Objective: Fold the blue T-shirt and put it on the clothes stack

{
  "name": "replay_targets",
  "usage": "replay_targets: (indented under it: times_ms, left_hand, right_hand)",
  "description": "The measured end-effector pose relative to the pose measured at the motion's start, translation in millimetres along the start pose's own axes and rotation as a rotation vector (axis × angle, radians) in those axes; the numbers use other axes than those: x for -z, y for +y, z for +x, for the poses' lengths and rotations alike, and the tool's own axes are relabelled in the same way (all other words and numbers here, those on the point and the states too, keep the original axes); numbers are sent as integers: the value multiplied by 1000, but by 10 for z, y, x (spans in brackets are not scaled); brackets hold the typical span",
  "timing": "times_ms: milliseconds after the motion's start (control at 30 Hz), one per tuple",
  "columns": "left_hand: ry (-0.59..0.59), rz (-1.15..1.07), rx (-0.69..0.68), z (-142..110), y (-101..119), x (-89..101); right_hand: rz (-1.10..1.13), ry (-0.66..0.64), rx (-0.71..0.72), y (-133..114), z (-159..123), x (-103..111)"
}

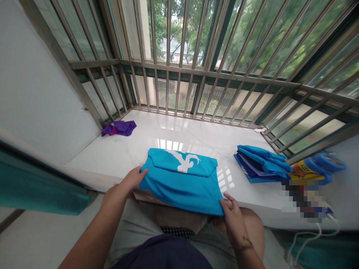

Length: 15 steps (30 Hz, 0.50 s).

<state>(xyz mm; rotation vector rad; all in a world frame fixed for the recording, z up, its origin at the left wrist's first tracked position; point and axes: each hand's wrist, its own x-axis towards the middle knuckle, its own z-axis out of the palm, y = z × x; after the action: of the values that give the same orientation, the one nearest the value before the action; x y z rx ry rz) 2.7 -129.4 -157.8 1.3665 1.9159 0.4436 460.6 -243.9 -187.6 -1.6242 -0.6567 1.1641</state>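
Observation:
A folded bright blue T-shirt (182,179) with a white print lies on the front edge of a white tiled ledge (174,134), hanging a little over my lap. My left hand (127,184) grips the shirt's left edge, fingers curled round the fabric. My right hand (231,213) pinches the shirt's lower right corner.
A stack of folded blue clothes (262,162) lies on the ledge to the right. A purple garment (119,128) is crumpled in the far left corner. Metal window bars (196,74) close off the ledge's back and right side. A blue and yellow object (314,168) sits at the right.

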Motion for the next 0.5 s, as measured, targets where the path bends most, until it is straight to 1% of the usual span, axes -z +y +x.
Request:
replay_targets:
  times_ms: [67,133,200,300,333,400,500]
  left_hand:
    - [-102,-255,90,-63,-41,70]
    - [-218,-412,154,-144,-72,142]
    - [-308,-500,167,-226,-87,218]
    - [-447,-629,137,-316,-82,325]
    - [-475,-660,129,-335,-75,356]
    - [-483,-719,117,-356,-55,407]
    - [-425,-861,116,-346,-16,462]
  right_hand:
    - [34,10,-3,-142,-51,-20]
    - [70,29,-32,-275,-79,-45]
    - [103,40,-56,-390,-85,-70]
    - [131,37,-59,-523,-67,-116]
    - [135,40,-55,-558,-55,-135]
    - [138,41,-45,-621,-22,-179]
    - [166,29,-22,-713,69,-255]
